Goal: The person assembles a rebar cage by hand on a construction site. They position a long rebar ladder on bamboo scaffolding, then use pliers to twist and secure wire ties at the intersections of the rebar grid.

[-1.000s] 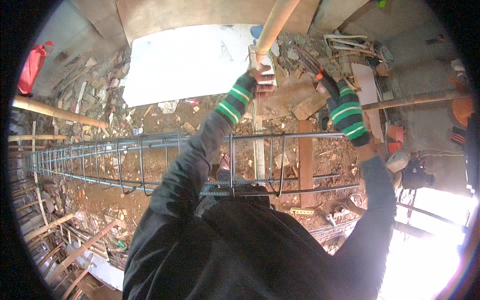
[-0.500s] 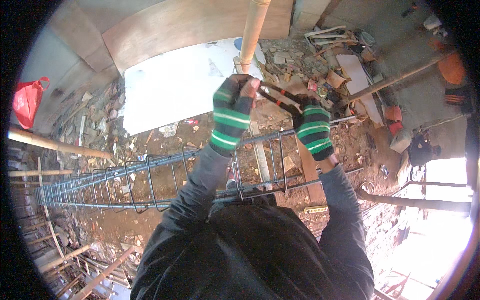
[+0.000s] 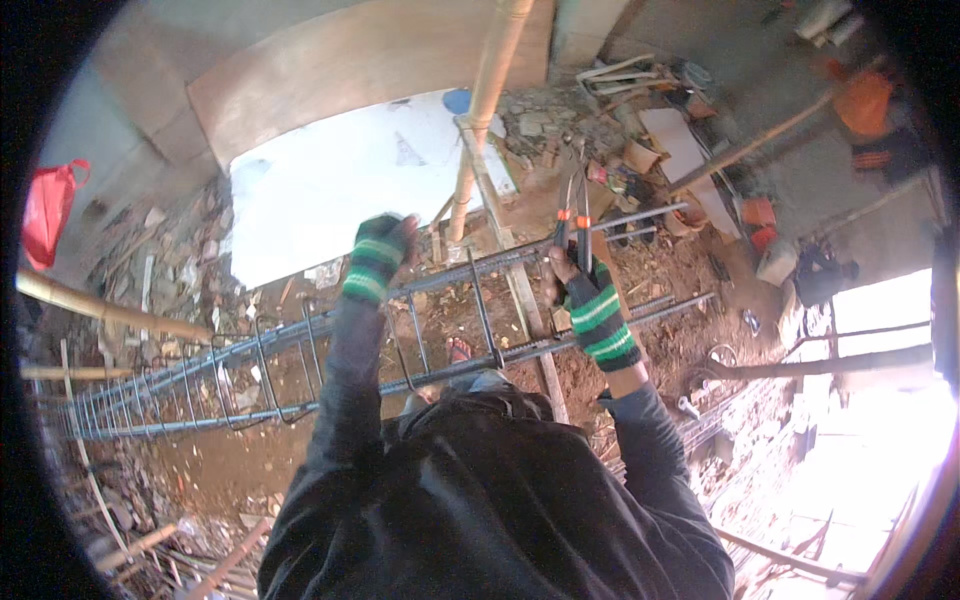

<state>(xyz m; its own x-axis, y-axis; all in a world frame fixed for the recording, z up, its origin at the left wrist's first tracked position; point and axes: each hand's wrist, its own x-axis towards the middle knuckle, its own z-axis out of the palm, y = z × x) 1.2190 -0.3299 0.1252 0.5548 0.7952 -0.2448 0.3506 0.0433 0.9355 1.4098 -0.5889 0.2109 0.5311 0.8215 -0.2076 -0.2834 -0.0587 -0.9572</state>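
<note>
My right hand (image 3: 578, 285), in a green-and-black striped fingerless glove, is wrapped around the dark handles of a pair of pincers (image 3: 574, 215). Orange bands mark the handles, and the metal jaws point up and away from me. My left hand (image 3: 384, 248), gloved the same way, is raised apart from the tool with its fingers curled; whatever it may hold is hidden. Below both hands, a long rebar cage (image 3: 265, 365) with square stirrups runs from the far left across in front of me. A single stirrup (image 3: 482, 305) stands around the bars between my hands.
A bamboo pole (image 3: 490, 95) rises ahead, beside a wooden batten (image 3: 535, 325) crossing under the cage. A white sheet (image 3: 330, 190) lies beyond the cage. Rubble and scraps (image 3: 640, 150) lie at the far right. A red bag (image 3: 50, 215) hangs at left; bamboo poles (image 3: 110, 305) jut in below it.
My hands have moved apart: the left went left and down, away from the pincers. My right hand has come down and left, and the pincers have turned from sideways to pointing away from me.
</note>
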